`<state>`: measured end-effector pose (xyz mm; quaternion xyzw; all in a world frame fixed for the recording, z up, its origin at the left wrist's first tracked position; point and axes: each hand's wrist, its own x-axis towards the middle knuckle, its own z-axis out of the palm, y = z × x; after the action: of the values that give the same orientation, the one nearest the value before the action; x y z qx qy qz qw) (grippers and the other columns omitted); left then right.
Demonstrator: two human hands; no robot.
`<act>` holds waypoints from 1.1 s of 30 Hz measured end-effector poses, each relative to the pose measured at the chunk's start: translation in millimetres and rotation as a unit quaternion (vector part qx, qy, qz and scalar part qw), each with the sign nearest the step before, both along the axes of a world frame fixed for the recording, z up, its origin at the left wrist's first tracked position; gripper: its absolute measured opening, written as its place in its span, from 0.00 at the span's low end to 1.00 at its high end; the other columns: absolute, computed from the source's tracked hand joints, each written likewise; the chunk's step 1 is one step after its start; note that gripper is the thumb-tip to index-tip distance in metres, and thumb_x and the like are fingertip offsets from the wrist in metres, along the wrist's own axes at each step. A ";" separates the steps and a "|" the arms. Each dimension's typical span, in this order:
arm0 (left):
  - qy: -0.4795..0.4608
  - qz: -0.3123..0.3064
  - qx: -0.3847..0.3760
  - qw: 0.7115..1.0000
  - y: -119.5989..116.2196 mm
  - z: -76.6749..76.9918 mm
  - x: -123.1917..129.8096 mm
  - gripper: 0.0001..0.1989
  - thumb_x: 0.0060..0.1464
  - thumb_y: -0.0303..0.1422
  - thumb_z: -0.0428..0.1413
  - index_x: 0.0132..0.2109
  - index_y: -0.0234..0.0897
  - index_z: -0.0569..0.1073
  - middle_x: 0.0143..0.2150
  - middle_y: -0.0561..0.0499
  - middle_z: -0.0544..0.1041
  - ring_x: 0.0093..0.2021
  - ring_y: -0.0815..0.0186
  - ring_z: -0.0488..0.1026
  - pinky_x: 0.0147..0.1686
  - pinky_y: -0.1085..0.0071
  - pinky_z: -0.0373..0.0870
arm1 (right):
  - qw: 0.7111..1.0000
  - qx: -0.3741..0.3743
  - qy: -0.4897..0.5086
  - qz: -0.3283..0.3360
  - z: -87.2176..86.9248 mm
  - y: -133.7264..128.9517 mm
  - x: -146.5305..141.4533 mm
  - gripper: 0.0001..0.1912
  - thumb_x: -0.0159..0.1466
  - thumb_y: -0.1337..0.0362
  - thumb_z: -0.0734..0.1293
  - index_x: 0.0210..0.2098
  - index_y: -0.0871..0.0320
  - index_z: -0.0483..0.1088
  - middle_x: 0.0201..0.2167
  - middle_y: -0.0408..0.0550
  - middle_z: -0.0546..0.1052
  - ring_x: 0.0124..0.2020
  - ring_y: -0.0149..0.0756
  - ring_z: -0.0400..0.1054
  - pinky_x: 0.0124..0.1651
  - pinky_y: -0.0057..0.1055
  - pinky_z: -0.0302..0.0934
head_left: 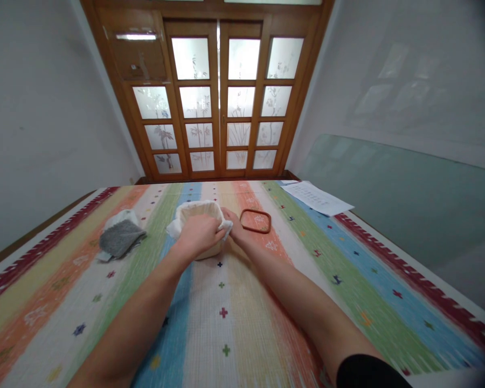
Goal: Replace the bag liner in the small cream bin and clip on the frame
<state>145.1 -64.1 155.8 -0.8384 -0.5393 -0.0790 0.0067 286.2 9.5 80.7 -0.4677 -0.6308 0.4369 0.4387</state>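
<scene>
A small cream bin (210,251) stands near the middle of the striped cloth, with a white bag (173,228) lining it and folded out over its rim. My left hand (200,233) reaches over the near side of the bin, its fingers bent at the liner's edge on the right. Against the bin's right side is my right hand (232,223), its fingers partly hidden behind the liner. Just right of that hand, a reddish-brown rounded rectangular ring (256,230) lies flat on the cloth.
A grey cloth (120,238) with white material behind it lies at the left. Paper sheets (319,198) rest at the far right edge of the table. Beyond the patterned tablecloth (226,302) are wooden doors with glass panes (196,101).
</scene>
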 end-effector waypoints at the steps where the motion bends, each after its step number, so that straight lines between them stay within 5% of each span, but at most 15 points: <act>1: -0.011 -0.004 0.010 1.000 -1.3 2.0 -0.9 0.25 0.66 0.50 0.51 0.34 0.35 0.79 0.32 0.39 0.79 0.37 0.53 0.76 0.39 0.61 0.67 | 1.000 0.011 -0.005 -0.005 -0.3 6.7 6.6 0.14 0.74 0.56 0.64 0.45 0.58 0.78 0.48 0.48 0.81 0.51 0.43 0.74 0.59 0.42 0.67; 4: -0.058 -0.028 0.036 0.997 -4.6 9.8 -8.2 0.23 0.65 0.52 0.54 0.42 0.37 0.81 0.42 0.40 0.82 0.45 0.50 0.77 0.46 0.58 0.70 | 0.997 0.062 -0.038 -0.022 -4.3 28.7 33.7 0.13 0.72 0.58 0.64 0.43 0.55 0.79 0.47 0.48 0.82 0.52 0.42 0.72 0.61 0.39 0.63; 8: -0.164 -0.100 0.107 0.976 -7.2 9.8 -30.4 0.22 0.66 0.50 0.56 0.56 0.41 0.77 0.60 0.42 0.78 0.62 0.49 0.72 0.65 0.54 0.65 | 0.959 0.175 -0.219 -0.053 -19.3 47.4 81.2 0.16 0.70 0.59 0.64 0.50 0.59 0.78 0.52 0.58 0.81 0.54 0.45 0.71 0.63 0.42 0.59; 11: -0.235 -0.102 0.172 0.951 -5.3 -6.7 -52.9 0.24 0.64 0.47 0.57 0.63 0.43 0.72 0.70 0.42 0.69 0.72 0.49 0.62 0.73 0.50 0.56 | 0.935 0.200 -0.291 -0.030 -32.1 41.9 110.7 0.15 0.66 0.60 0.69 0.48 0.60 0.79 0.52 0.60 0.80 0.56 0.48 0.70 0.64 0.42 0.57; 14: -0.317 -0.069 0.189 0.927 1.7 -31.5 -71.4 0.23 0.65 0.45 0.55 0.63 0.42 0.72 0.71 0.41 0.68 0.71 0.49 0.63 0.73 0.47 0.56 | 0.947 0.204 -0.246 -0.022 -36.2 24.7 120.3 0.15 0.69 0.60 0.64 0.47 0.58 0.79 0.50 0.57 0.81 0.54 0.45 0.71 0.62 0.41 0.59; 18: -0.482 -0.015 0.152 0.863 15.1 -61.1 -78.5 0.21 0.66 0.37 0.46 0.63 0.41 0.69 0.71 0.43 0.67 0.73 0.53 0.61 0.74 0.51 0.56 | 0.980 0.162 -0.112 -0.037 -20.4 5.0 97.7 0.17 0.71 0.51 0.62 0.39 0.55 0.77 0.39 0.51 0.82 0.42 0.42 0.74 0.49 0.37 0.65; 22: -0.586 0.013 0.084 0.806 22.8 -75.7 -71.2 0.29 0.58 0.30 0.43 0.66 0.39 0.63 0.72 0.43 0.65 0.74 0.57 0.61 0.74 0.56 0.58 | 0.998 0.053 -0.004 0.026 8.3 -1.5 56.8 0.20 0.68 0.47 0.63 0.31 0.55 0.72 0.28 0.46 0.76 0.29 0.36 0.69 0.35 0.31 0.62; 26: -0.591 0.028 0.055 0.804 21.8 -75.8 -65.4 0.30 0.57 0.29 0.43 0.67 0.39 0.62 0.74 0.45 0.63 0.76 0.60 0.58 0.74 0.58 0.58 | 0.998 -0.026 -0.025 0.043 24.8 -1.1 25.9 0.23 0.66 0.44 0.65 0.23 0.55 0.67 0.21 0.43 0.70 0.24 0.33 0.62 0.28 0.30 0.54; 33: -0.586 0.116 0.062 0.800 22.3 -60.2 -78.7 0.22 0.63 0.37 0.49 0.62 0.40 0.68 0.65 0.44 0.73 0.66 0.59 0.70 0.67 0.61 0.66 | 0.994 -0.088 0.049 0.036 20.2 1.7 16.4 0.20 0.60 0.45 0.68 0.26 0.56 0.69 0.21 0.42 0.70 0.23 0.32 0.59 0.26 0.30 0.49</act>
<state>66.4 -41.9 95.7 -0.5614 -0.5275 -0.5868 -0.2494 302.6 11.3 100.9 -0.4594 -0.5844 0.5287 0.4097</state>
